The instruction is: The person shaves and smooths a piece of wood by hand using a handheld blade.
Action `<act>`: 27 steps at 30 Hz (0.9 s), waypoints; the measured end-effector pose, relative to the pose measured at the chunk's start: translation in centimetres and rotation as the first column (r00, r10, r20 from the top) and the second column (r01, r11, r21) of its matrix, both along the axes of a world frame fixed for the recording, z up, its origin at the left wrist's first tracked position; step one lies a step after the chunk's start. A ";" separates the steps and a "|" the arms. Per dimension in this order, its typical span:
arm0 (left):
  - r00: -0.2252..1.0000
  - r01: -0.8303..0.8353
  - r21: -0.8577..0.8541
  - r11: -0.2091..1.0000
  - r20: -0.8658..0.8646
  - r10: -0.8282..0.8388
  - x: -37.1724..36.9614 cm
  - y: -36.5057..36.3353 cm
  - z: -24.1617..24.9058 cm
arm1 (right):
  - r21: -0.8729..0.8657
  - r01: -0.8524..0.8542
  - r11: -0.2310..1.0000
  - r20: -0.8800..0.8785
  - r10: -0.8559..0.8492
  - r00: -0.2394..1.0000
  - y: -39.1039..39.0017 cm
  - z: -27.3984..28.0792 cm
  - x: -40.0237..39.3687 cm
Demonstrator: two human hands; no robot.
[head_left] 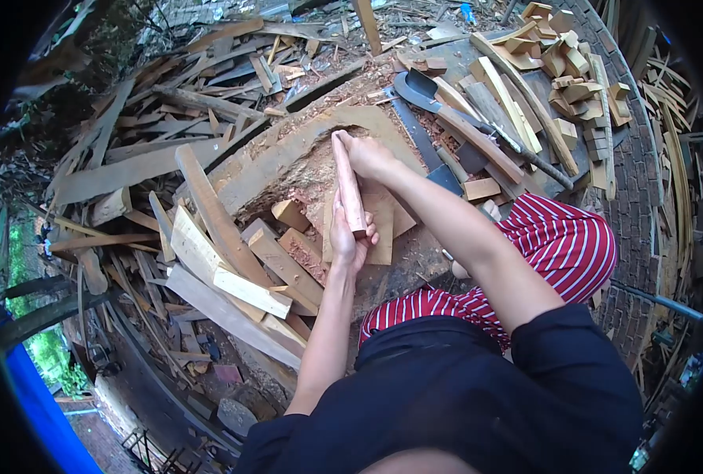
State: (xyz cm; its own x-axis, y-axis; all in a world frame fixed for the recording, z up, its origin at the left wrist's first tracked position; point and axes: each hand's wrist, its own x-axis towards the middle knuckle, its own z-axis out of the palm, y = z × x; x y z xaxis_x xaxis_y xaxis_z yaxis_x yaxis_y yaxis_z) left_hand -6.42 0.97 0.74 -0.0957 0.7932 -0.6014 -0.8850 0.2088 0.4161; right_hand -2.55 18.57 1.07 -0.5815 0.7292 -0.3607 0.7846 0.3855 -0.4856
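Both hands hold one carved stick of reddish-brown wood (348, 188), roughly upright in the view. My left hand (346, 241) is closed around its lower end, palm below and fingertips showing at the right side. At the upper end, my right hand (365, 155) is closed on the wood; most of its fingers are hidden behind the wrist and stick. Under the hands lies a flat tan board (379, 251). Behind them is a thick, hollowed wooden block (276, 150) strewn with reddish shavings.
A dark curved blade (417, 88) lies at upper right, beside a flat dark metal strip (417, 134) and long wood strips (525, 103). Cut blocks (566, 59) are piled farther right. Curved offcuts (217, 209) and blocks (284, 261) crowd the left. My legs (560, 237) are folded close by.
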 end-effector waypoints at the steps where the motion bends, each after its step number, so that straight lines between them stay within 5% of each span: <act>1: 1.000 0.009 0.015 1.000 -0.015 -0.009 0.0 0.0 0.2 | 0.018 -0.007 1.000 -0.077 0.008 0.997 0.8 -1.6 -0.1; 4: 0.997 -0.039 0.066 0.997 0.076 0.034 -0.4 0.0 0.7 | 0.067 -0.024 0.997 -0.218 0.039 0.975 1.3 -3.1 1.0; 5: 0.997 -0.035 0.067 0.997 0.069 0.030 -0.9 -0.3 0.6 | -0.162 0.056 0.985 -0.269 -0.098 0.958 1.1 -2.2 2.0; 6: 0.968 -0.061 0.133 0.989 0.249 0.026 -1.7 -0.6 0.2 | -0.385 0.114 0.916 -0.285 -0.236 0.929 1.0 -1.5 3.1; 7: 0.907 -0.104 0.193 0.976 0.422 0.013 -2.1 -0.9 0.3 | -0.282 0.090 0.955 -0.498 -0.226 0.837 0.5 -2.8 3.9; 10: 0.892 -0.129 0.250 0.960 0.452 0.002 -1.4 -1.8 2.2 | -0.525 0.164 0.835 -0.331 -0.378 0.865 -1.7 -1.1 6.5; 13: 0.898 -0.082 0.286 0.955 0.437 -0.053 -1.2 -3.0 2.2 | -0.589 0.195 0.784 -0.205 -0.378 0.903 -3.8 2.1 7.6; 16: 0.911 -0.027 0.300 0.953 0.401 -0.100 -1.1 -4.7 2.0 | -0.562 0.236 0.793 -0.262 -0.441 0.858 -4.7 1.8 7.4; 20: 0.980 0.063 0.143 0.988 0.177 -0.089 -1.0 -6.6 2.1 | -0.482 0.236 0.844 -0.322 -0.421 0.848 -4.9 0.4 6.5; 22: 0.969 0.207 0.103 0.973 -0.157 -0.190 -0.8 -6.4 3.2 | -0.237 0.165 0.957 -0.272 -0.229 0.935 -5.3 0.3 6.2; 24: 0.967 0.208 0.045 0.977 -0.161 -0.198 -0.5 -5.7 3.3 | -0.089 0.162 0.983 -0.272 -0.180 0.945 -6.0 -0.7 5.9; 26: 0.811 0.312 -0.136 0.940 -0.478 -0.338 0.4 -4.8 4.6 | 0.066 0.157 0.985 -0.268 -0.135 0.954 -6.5 -0.4 5.8; 27: 0.804 0.342 -0.119 0.932 -0.476 -0.355 0.7 -4.6 3.9 | 0.071 0.143 0.987 -0.232 -0.123 0.965 -7.3 0.9 5.7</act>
